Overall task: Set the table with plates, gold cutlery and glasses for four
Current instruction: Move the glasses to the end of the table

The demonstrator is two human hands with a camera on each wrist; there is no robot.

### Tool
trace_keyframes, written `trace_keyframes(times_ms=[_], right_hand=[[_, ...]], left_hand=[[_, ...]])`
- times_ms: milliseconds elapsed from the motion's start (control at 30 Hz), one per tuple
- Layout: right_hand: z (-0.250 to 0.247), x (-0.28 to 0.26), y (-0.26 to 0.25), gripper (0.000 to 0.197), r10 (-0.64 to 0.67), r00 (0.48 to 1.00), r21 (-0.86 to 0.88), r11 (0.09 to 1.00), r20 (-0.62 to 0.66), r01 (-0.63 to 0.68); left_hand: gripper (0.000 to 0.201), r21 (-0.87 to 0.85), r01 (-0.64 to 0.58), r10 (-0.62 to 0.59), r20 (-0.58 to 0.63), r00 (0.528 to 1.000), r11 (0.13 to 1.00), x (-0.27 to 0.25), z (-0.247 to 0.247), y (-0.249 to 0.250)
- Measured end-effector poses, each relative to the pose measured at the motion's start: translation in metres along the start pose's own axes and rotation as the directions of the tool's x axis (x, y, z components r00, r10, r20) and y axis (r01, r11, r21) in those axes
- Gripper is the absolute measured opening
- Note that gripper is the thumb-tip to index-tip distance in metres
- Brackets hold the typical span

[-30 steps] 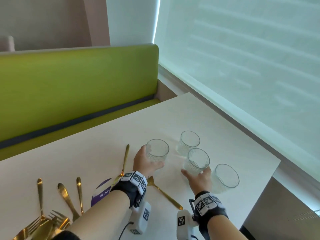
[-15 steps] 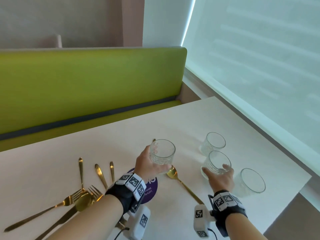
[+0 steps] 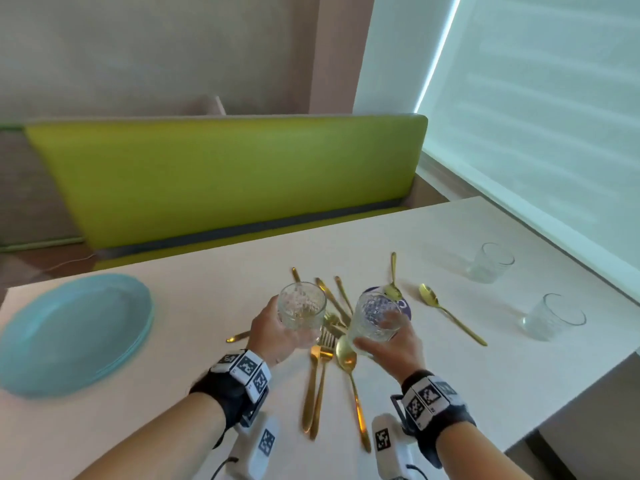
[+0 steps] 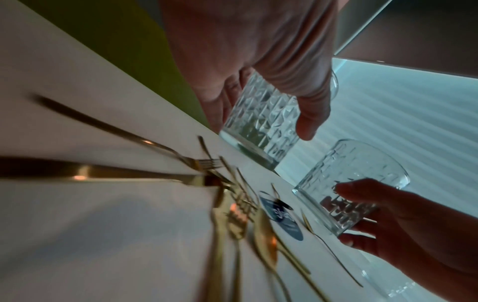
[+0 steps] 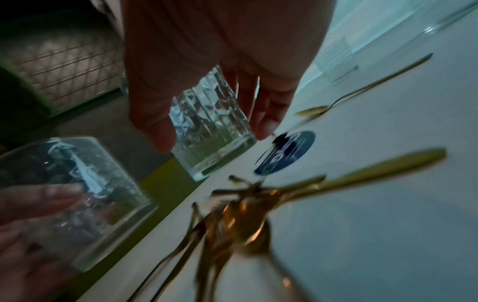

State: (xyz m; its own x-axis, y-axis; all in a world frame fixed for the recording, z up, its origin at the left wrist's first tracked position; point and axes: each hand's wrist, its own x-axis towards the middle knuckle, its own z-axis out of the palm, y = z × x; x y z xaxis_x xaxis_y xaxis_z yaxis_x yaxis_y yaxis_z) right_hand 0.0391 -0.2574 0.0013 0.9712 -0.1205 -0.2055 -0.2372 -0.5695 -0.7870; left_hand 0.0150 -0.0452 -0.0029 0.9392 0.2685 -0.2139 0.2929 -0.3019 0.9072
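Both glasses lifted, left hand (image 3: 273,336) gripping one, right hand (image 3: 391,344) the other

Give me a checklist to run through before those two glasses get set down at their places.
1. Left hand grips its glass: ok.
2. Right hand grips its glass: ok.
3. Both glasses lifted clear of the gold cutlery pile: ok in the wrist views.
4. Carried glasses apart from each other: ok.
5. Plates laid out: not ok, the blue plates sit stacked at the table's left.
6. Remaining glasses upright near the window side: ok.
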Motion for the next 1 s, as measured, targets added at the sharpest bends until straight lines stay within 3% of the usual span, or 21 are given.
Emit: trace_keyframes(times_ms=[200, 367, 467, 667, 833, 1000], right_hand=[[0.106, -0.077, -0.037, 0.071, -0.049, 0.974, -0.081, 0.994, 0.221, 0.068], [0.179, -0.125, -0.072, 0.073, -0.099, 0.918, -0.124, 0.98, 0.383, 0.157], [0.212, -0.144, -0.086, 0.075, -0.111, 0.887, -0.14, 0.971, 0.448, 0.193], [0.255, -0.164, -0.098, 0.076, -0.11, 0.853, -0.166, 0.96, 0.51, 0.223], [0.274, -0.173, -0.098, 0.077, -0.129, 0.852, -0.201, 0.944, 0.507, 0.263], [0.286, -0.174, -0.1, 0.078, -0.142, 0.856, -0.199, 0.942, 0.497, 0.271]], left_hand=[[0.082, -0.01, 0.079, -0.079, -0.149, 0.986, 0.997, -0.054, -0.102, -0.068], [0.095, -0.049, 0.17, -0.177, -0.287, 0.942, 0.984, -0.091, -0.173, -0.12], [0.085, -0.066, 0.218, -0.228, -0.346, 0.91, 0.974, -0.107, -0.205, -0.148], [0.082, -0.109, 0.269, -0.291, -0.376, 0.88, 0.957, -0.122, -0.241, -0.186], [0.095, -0.107, 0.281, -0.301, -0.36, 0.883, 0.954, -0.124, -0.252, -0.203], [0.086, -0.066, 0.288, -0.293, -0.341, 0.893, 0.955, -0.122, -0.254, -0.203]])
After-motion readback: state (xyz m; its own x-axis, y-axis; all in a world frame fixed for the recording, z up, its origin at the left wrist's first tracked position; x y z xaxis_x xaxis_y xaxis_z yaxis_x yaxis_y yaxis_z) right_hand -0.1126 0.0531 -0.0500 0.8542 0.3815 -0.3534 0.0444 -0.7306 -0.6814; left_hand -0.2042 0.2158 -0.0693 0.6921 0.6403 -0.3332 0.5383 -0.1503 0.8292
